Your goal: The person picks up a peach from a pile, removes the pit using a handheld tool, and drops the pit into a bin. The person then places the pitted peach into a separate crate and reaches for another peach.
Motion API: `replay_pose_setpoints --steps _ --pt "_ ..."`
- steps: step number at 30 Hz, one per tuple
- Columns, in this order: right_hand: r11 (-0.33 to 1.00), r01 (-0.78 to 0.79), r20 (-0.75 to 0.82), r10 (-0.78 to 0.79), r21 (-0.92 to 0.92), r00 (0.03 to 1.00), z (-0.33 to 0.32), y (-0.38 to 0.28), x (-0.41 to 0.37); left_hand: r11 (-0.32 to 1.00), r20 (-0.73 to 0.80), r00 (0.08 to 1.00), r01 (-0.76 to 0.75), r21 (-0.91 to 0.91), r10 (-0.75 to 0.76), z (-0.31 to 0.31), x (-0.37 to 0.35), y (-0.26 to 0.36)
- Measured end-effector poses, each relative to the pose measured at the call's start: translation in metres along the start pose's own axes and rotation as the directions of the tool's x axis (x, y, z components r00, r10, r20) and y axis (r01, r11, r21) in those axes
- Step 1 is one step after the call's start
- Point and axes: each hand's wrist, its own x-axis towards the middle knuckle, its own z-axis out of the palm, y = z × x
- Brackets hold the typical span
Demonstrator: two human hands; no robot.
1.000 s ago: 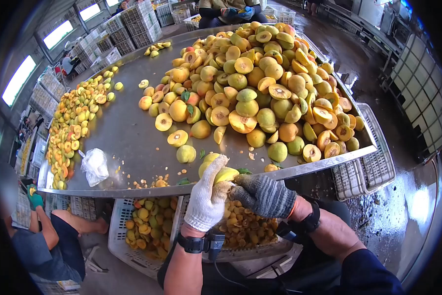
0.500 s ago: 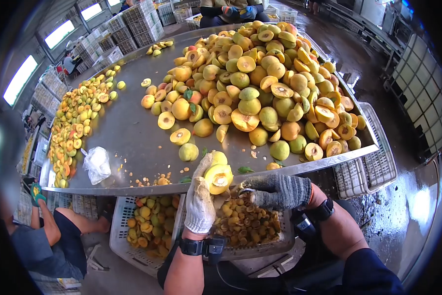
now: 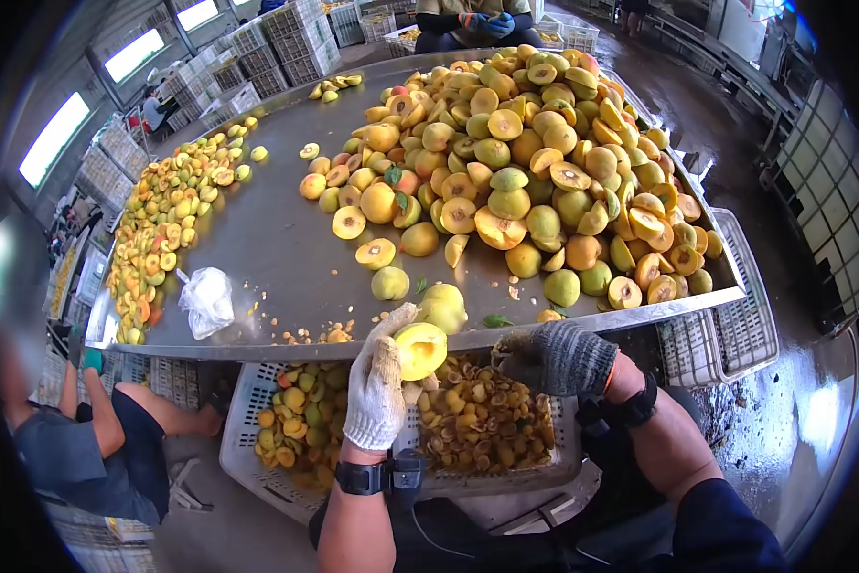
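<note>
One half (image 3: 420,350) now stands alone in the left hand (image 3: 377,387); a second ago both gloves were pressed together on the fruit at the table's edge; half a second ago they had just parted; now the right hand (image 3: 556,358) sits well clear, right of centre.

Reading: the two-handed working of this piece looks finished. The cut face is turned up to the camera, yellow, with a shallow hollow in the middle; whether any stone remains in it I cannot tell.

Left hand: white glove, lower centre of the frame. The forearm rises straight from the bottom edge, with a dark band at the wrist. The fingers curl round the skin side of the half in a firm, part-closed hold. The half hangs just in front of the rim of the table (image 3: 257,248) and above the crate (image 3: 554,465), apparently touching neither.

Right hand: grey glove, knuckles up, fingers rolled into a tight fist close under the table rim; what, if anything, lies inside the fist is hidden.

Nearby: a whole peach (image 3: 444,307) lies on the table just behind the half; the pile (image 3: 544,172) fills the upper right; a bag (image 3: 207,301) lies at left; a co-worker (image 3: 76,439) sits at lower left.
</note>
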Motion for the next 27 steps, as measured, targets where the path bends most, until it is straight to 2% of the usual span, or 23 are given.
replay_pose_setpoints --steps 2,4,5,6,7,9,10,11,12,13,15,16,18,20,23,26,27 --pt "0.995 -0.013 -0.064 0.007 -0.096 0.998 -0.001 -0.011 0.004 0.992 -0.081 0.993 -0.073 0.101 0.081 -0.011 -0.008 0.009" --pt "0.988 -0.097 -0.166 0.077 -0.12 0.983 -0.007 -0.029 0.02 0.962 -0.121 0.974 -0.164 0.219 0.193 -0.039 -0.016 0.013" --pt "0.982 -0.142 -0.214 0.114 -0.123 0.97 -0.009 -0.039 0.029 0.911 -0.122 0.967 -0.161 0.379 0.222 -0.052 -0.023 0.025" --pt "0.982 -0.16 -0.235 0.134 -0.097 0.963 -0.013 -0.046 0.043 0.894 -0.132 0.965 -0.153 0.421 0.227 -0.073 -0.03 0.029" --pt "0.982 -0.109 -0.257 0.066 -0.155 0.964 -0.012 -0.046 0.06 0.876 -0.141 0.963 -0.143 0.461 0.231 -0.089 -0.036 0.032" --pt "0.962 -0.014 -0.288 -0.068 -0.272 0.955 -0.004 -0.038 0.099 0.541 -0.192 0.802 -0.185 0.82 0.565 -0.095 -0.04 0.045" --pt "0.944 -0.043 -0.221 -0.032 -0.327 0.975 -0.004 -0.048 0.117 0.623 -0.319 0.736 -0.174 0.763 0.597 -0.101 -0.04 0.04" --pt "0.922 -0.065 -0.154 0.006 -0.383 0.988 -0.003 -0.058 0.134 0.645 -0.359 0.725 -0.152 0.749 0.588 -0.104 -0.038 0.039" --pt "0.91 -0.017 -0.167 -0.058 -0.414 0.984 0.005 -0.054 0.156 0.668 -0.399 0.714 -0.127 0.734 0.575 -0.103 -0.037 0.038" --pt "0.894 -0.059 -0.104 0.014 -0.444 0.995 0.009 -0.057 0.174 0.69 -0.44 0.702 -0.101 0.717 0.56 -0.104 -0.035 0.036" --pt "0.859 -0.068 -0.004 0.076 -0.507 0.997 0.011 -0.07 0.198 0.625 -0.404 0.735 -0.035 0.78 0.545 -0.108 -0.032 0.033" --pt "0.828 -0.076 0.013 0.1 -0.556 0.995 0.018 -0.066 0.211 0.637 -0.4 0.739 -0.05 0.77 0.542 -0.106 -0.03 0.033" --pt "0.816 -0.055 -0.014 0.058 -0.576 0.998 0.03 -0.059 0.228 0.671 -0.395 0.751 -0.087 0.736 0.53 -0.107 -0.025 0.031" --pt "0.8 -0.011 -0.03 -0.009 -0.601 1.0 0.036 -0.054 0.236 0.722 -0.414 0.786 -0.06 0.689 0.46 -0.1 -0.024 0.037" --pt "0.81 -0.035 -0.024 0.026 -0.586 0.999 0.032 -0.054 0.238 0.718 -0.386 0.814 -0.054 0.694 0.434 -0.091 -0.022 0.041" --pt "0.947 -0.037 -0.027 0.03 -0.318 0.999 0.015 -0.052 0.243 0.701 -0.327 0.823 -0.116 0.703 0.464 -0.09 -0.015 0.032" --pt "0.975 -0.202 0.133 0.189 0.094 0.973 0.002 -0.048 0.234 0.855 -0.398 0.857 -0.09 0.51 0.328 -0.087 -0.015 0.031"
